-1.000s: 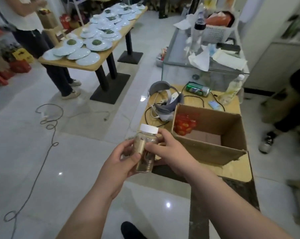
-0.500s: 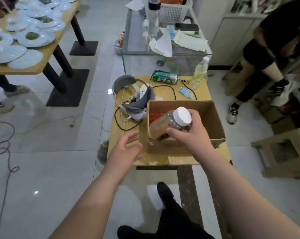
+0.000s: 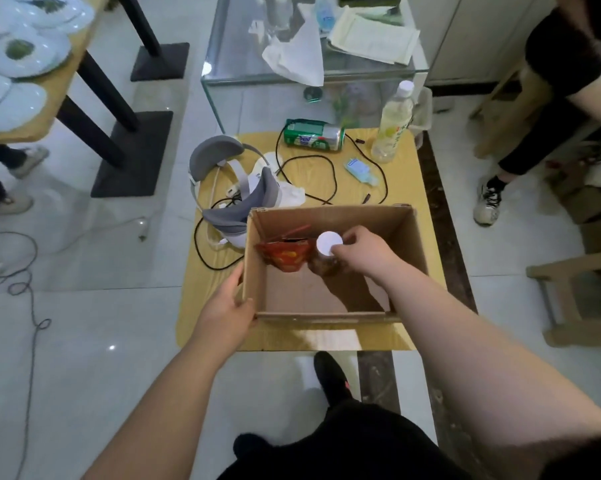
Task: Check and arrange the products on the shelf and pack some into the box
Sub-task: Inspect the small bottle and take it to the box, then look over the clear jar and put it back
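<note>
An open cardboard box (image 3: 410, 244) stands on a small wooden table (image 3: 406, 174). Inside it, my right hand (image 3: 365, 254) grips a clear jar with a white lid (image 3: 328, 243), held upright near the box's far side. A red snack packet (image 3: 285, 256) lies beside the jar, to its left. My left hand (image 3: 228, 306) holds the box's near-left corner, thumb on the front edge and fingers along the left wall.
On the table behind the box lie a grey headset (image 3: 236, 188) with black cables, a green can (image 3: 314, 135) on its side, a plastic bottle (image 3: 392, 124) and a small blue bottle (image 3: 359, 169). A glass cabinet (image 3: 313, 77) stands behind. A person sits at the right (image 3: 562, 98); a wooden stool (image 3: 583, 292) is near.
My right hand carried the jar from above the box's front edge down into the box. My left hand let go of the jar earlier and now holds the box's corner.
</note>
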